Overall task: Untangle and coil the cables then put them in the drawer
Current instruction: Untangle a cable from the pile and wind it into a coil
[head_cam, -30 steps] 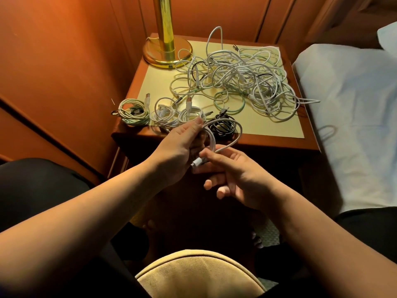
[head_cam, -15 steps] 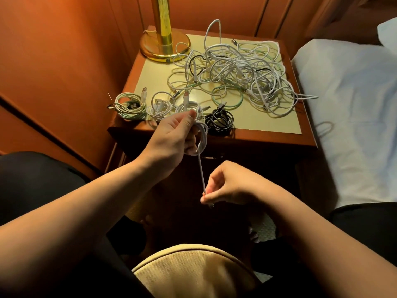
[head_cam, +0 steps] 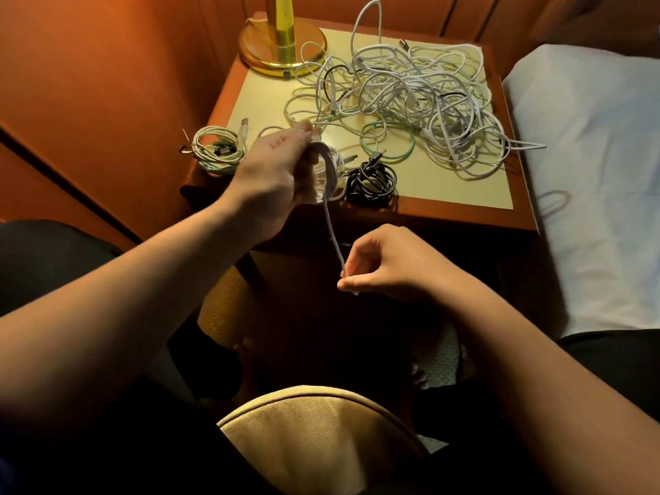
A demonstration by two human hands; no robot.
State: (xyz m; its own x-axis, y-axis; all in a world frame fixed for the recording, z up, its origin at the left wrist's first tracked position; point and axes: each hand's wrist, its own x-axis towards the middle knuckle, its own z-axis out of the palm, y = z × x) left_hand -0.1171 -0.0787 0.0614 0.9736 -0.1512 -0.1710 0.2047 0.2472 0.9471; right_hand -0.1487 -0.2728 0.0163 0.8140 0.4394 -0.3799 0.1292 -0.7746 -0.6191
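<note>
white cable [head_cam: 332, 230] | taut, steeply slanted | left hand [head_cam: 282, 169] up, right hand [head_cam: 389, 266] low

Nightstand [head_cam: 460, 216] under cables [head_cam: 410, 98], lamp [head_cam: 282, 48]

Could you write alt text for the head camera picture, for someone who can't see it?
A person's left hand grips a coiled white cable while the right hand pinches its loose end, in front of a wooden nightstand. On it lie a big cable tangle, finished coils and a brass lamp base.
</note>
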